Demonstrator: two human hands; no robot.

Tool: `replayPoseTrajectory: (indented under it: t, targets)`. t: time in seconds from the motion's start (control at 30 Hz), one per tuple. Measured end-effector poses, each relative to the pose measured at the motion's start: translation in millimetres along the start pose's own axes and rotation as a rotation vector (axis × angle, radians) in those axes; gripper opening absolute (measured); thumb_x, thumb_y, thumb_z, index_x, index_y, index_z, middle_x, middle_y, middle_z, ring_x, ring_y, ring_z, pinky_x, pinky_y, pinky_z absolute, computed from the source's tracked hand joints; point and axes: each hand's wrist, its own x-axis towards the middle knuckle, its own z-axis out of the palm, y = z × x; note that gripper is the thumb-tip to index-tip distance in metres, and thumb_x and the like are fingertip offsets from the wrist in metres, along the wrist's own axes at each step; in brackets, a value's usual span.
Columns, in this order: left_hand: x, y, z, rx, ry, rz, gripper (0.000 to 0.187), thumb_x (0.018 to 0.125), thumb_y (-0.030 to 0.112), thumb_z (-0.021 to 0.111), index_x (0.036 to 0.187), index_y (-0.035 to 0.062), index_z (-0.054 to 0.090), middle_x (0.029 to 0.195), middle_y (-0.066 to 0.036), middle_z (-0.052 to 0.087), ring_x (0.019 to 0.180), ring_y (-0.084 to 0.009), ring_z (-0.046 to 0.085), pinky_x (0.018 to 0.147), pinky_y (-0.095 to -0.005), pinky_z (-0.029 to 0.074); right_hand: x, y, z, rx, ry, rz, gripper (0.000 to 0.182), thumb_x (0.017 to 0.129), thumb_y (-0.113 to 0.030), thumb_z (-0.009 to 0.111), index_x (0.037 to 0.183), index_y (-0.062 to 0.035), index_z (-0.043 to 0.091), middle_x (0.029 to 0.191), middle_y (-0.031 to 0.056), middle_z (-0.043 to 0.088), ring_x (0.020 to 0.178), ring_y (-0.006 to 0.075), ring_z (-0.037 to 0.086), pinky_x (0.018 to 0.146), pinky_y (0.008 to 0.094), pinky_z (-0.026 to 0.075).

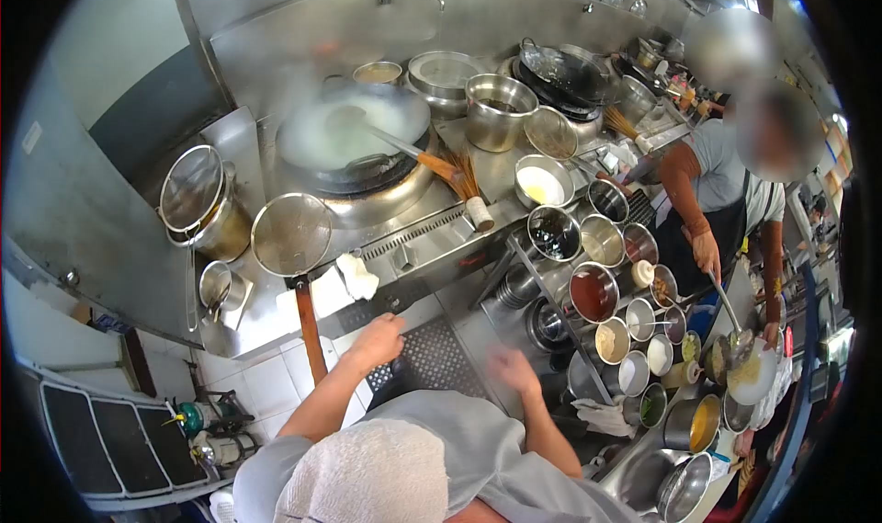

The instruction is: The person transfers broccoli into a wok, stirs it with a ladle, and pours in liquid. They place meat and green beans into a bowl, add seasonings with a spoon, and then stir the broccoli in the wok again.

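My left hand (378,341) is curled closed in front of the stove's edge, below a crumpled white cloth (356,278); its fingertips do not show clearly. My right hand (513,371) hovers over the floor left of the rack of containers, smeared by motion. Behind the cloth, a big wok (404,119) of steaming, cloudy liquid sits on the burner. A ladle (397,142) with a wooden handle rests in it. Left of the cloth lies a mesh strainer (292,233), its wooden handle jutting past the counter edge. A bamboo brush (477,212) lies by the wok.
Metal pots and a second strainer (191,187) stand at the left. A tall pot (501,114) is behind the brush. Sauce and seasoning containers (593,291) crowd the right-hand rack. A co-worker (726,169) there holds a ladle over a plate (751,376). A perforated mat (441,353) covers the floor.
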Motion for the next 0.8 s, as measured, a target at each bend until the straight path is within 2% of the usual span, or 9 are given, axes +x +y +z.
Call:
replayPoseTrajectory:
  t: [0.07, 0.17, 0.3, 0.4, 0.5, 0.6, 0.7, 0.73, 0.8]
  targets:
    - [0.1, -17.3, -21.3, -0.008, 0.044, -0.075, 0.027, 0.077, 0.006, 0.056, 0.103, -0.004, 0.058, 0.105, -0.026, 0.058, 0.101, -0.0403, 0.056, 0.089, -0.044, 0.046, 47.6, -36.2, -12.6, 0.032, 0.076, -0.225, 0.031, 0.087, -0.014, 0.059, 0.115, 0.0006, 0.06, 0.082, 0.0037, 0.065, 0.074, 0.0088, 0.058, 0.065, 0.027, 0.049]
    - [-3.9, -36.4, -35.2, -0.082, 0.177, -0.115, 0.029, 0.078, 0.005, 0.058, 0.106, -0.0039, 0.057, 0.107, -0.026, 0.058, 0.102, -0.0402, 0.056, 0.089, -0.044, 0.046, 111.0, -136.5, -37.7, 0.201, 0.034, -0.401, 0.033, 0.089, -0.003, 0.054, 0.122, 0.0028, 0.055, 0.078, 0.0024, 0.061, 0.071, 0.0087, 0.056, 0.063, 0.0234, 0.047]
    - [-10.2, -49.5, -35.5, -0.206, 0.264, -0.158, 0.029, 0.078, 0.003, 0.059, 0.107, -0.0024, 0.058, 0.102, -0.025, 0.061, 0.097, -0.0406, 0.058, 0.086, -0.0445, 0.047, 183.8, -262.9, -60.4, -0.087, 0.215, -0.778, 0.027, 0.088, -0.01, 0.057, 0.114, -0.0011, 0.061, 0.092, 0.0098, 0.064, 0.077, 0.0156, 0.06, 0.07, 0.0285, 0.049]
    - [-15.6, -49.3, -38.9, -0.312, 0.282, -0.118, 0.028, 0.079, 0.001, 0.059, 0.106, -0.0018, 0.058, 0.098, -0.024, 0.062, 0.092, -0.0395, 0.06, 0.08, -0.0419, 0.049, 253.2, -320.4, -59.1, -0.529, 0.264, -0.865, 0.027, 0.086, -0.012, 0.06, 0.109, 0.0009, 0.061, 0.095, 0.0155, 0.063, 0.085, 0.0295, 0.063, 0.075, 0.0364, 0.051]
    - [-24.6, -54.0, -42.0, -0.359, 0.321, -0.187, 0.027, 0.079, 0.002, 0.06, 0.106, -0.0019, 0.059, 0.095, -0.022, 0.063, 0.088, -0.0354, 0.062, 0.079, -0.0392, 0.049, 312.6, -328.2, -43.0, -1.06, 0.077, -0.782, 0.038, 0.082, -0.016, 0.064, 0.113, 0.0046, 0.056, 0.097, 0.0211, 0.062, 0.09, 0.0326, 0.063, 0.078, 0.0404, 0.05]
    - [-30.2, -71.7, -41.7, -0.343, 0.404, -0.282, 0.027, 0.079, 0.003, 0.06, 0.105, -0.0019, 0.06, 0.094, -0.02, 0.064, 0.087, -0.0333, 0.063, 0.08, -0.0388, 0.049, 344.1, -321.6, -23.0, -1.143, -0.049, -0.757, 0.048, 0.079, -0.019, 0.068, 0.113, 0.0084, 0.05, 0.093, 0.0241, 0.063, 0.085, 0.0339, 0.064, 0.076, 0.0418, 0.052]
    - [-31.2, -85.9, -44.3, -0.284, 0.479, -0.389, 0.029, 0.078, 0.003, 0.06, 0.106, -0.0024, 0.06, 0.093, -0.02, 0.064, 0.087, -0.0317, 0.063, 0.08, -0.0393, 0.049, 357.3, -329.0, -16.5, -0.937, -0.198, -0.345, 0.063, 0.079, -0.018, 0.067, 0.127, 0.0106, 0.037, 0.077, 0.0199, 0.063, 0.06, 0.0269, 0.064, 0.058, 0.0384, 0.051]
    - [-30.4, -87.0, -46.2, -0.282, 0.509, -0.405, 0.029, 0.078, 0.003, 0.06, 0.107, -0.0026, 0.06, 0.093, -0.02, 0.064, 0.087, -0.0318, 0.063, 0.08, -0.0396, 0.05, 384.4, -315.1, -19.5, -0.809, -0.273, -0.42, 0.065, 0.08, -0.016, 0.066, 0.13, 0.008, 0.032, 0.065, 0.0154, 0.061, 0.044, 0.0256, 0.057, 0.048, 0.0379, 0.048]
    - [-24.8, -89.3, -49.1, -0.293, 0.56, -0.459, 0.033, 0.078, 0.002, 0.059, 0.111, -0.0027, 0.057, 0.097, -0.021, 0.062, 0.089, -0.0316, 0.062, 0.08, -0.0404, 0.049, 381.3, -322.1, -35.0, -0.603, -0.4, -0.372, 0.065, 0.081, -0.013, 0.065, 0.133, 0.0047, 0.03, 0.065, 0.0138, 0.059, 0.044, 0.0225, 0.055, 0.046, 0.0361, 0.047]
